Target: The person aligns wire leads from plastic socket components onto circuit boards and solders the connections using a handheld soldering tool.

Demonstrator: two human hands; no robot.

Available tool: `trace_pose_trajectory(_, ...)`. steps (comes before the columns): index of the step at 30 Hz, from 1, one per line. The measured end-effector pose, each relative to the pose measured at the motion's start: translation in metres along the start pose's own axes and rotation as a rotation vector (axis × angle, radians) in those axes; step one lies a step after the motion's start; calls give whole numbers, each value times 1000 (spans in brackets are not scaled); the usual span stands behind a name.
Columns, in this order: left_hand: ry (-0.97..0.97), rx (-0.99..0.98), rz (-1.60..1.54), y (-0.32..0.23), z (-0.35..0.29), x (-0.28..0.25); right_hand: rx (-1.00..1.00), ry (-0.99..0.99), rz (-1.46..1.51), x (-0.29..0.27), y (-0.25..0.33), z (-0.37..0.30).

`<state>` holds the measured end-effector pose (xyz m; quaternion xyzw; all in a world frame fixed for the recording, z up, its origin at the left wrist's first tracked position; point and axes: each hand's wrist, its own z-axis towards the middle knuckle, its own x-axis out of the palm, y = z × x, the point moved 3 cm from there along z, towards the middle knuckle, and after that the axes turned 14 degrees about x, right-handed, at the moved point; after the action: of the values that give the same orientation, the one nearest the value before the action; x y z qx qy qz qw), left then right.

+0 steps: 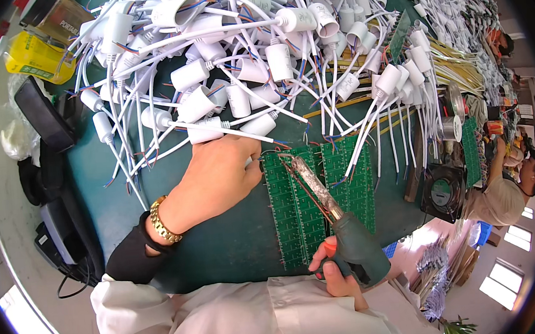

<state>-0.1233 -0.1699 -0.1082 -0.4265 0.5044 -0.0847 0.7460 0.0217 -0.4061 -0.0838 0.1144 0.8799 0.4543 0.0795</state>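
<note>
My left hand [224,173], with a gold watch [160,220] at the wrist, is closed in a pinch at the upper left corner of the green circuit boards [309,217]. Between its fingertips shows a bit of white cable [249,161], mostly hidden by the hand. My right hand [336,278] grips a dark green soldering gun [359,248] with a red trigger. The gun's metal barrel [312,181] slants up and left over the boards, its bent tip close to my left fingertips. The boards lie side by side on the green table mat.
A heap of white lamp sockets [199,103] with cables covers the far side. A yellow bottle [39,56] and a black stand [46,115] are at left. On the right are a small black fan [443,192], a solder spool [451,128] and another person [499,199].
</note>
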Motion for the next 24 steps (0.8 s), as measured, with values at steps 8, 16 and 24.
trace_pose_trajectory(8, 7, 18, -7, -1, 0, 0, 44, 97, -57, -8, -6, -3)
trace_pose_trajectory(16, 10, 65, 49, -1, -3, -3, -22, 57, 12, -2, -16, -13)
trace_pose_trajectory(24, -318, 64, 256, -38, -9, -47, -191, -56, 39, -18, -27, -30)
